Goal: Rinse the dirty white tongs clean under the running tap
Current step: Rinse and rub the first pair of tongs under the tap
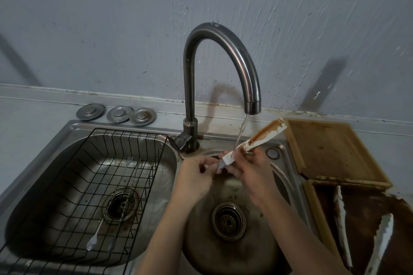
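White tongs [260, 138] smeared with brown sauce are held tilted over the right sink basin [232, 250], tips pointing up to the right. A stream of water [241, 134] falls from the curved metal tap [223, 51] onto their middle. My right hand [250, 172] grips the tongs at the lower part. My left hand [196, 176] pinches their lower end with its fingertips.
A black wire rack [89, 185] with two long thin utensils [111, 207] sits in the left basin. Three metal plugs [116, 114] lie behind it. To the right stand a wooden board [330, 147] and a sauce-stained tray [362, 225] holding another pair of dirty white tongs [380, 239].
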